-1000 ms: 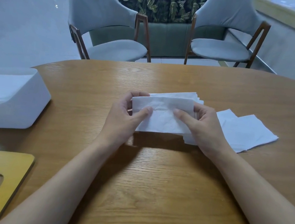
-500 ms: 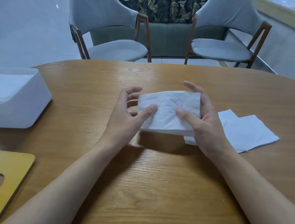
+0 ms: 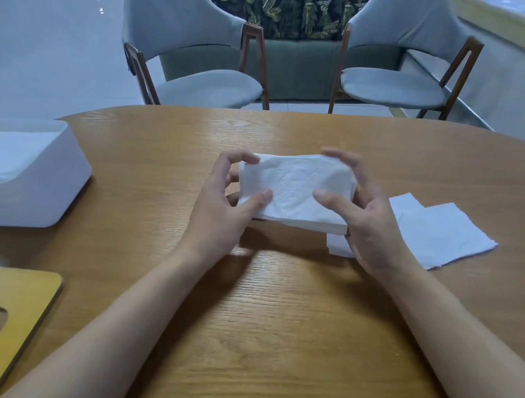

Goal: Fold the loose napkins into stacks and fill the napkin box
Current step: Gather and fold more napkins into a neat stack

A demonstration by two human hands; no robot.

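1. Grips the left end of the folded stack (image 3: 296, 190) with the left hand (image 3: 219, 206): thumb on the front face, fingers curled behind.
2. Clamps the right end likewise with the right hand (image 3: 369, 220), fingers hooked over the top edge.
3. Lifted since a second ago: then pressed down on the table (image 3: 269, 334), now held clear and tilted, shadow beneath. Fold probably finished, ready for the box.
4. Looks like a thick white wad of several layers, face crinkled, edges roughly aligned.
5. Further out: loose napkins (image 3: 445, 234) flat just beside the right hand, still unfolded; napkin box (image 3: 36, 187) open at far left, napkins already inside; wooden lid (image 3: 3, 307) off, nearer the camera.
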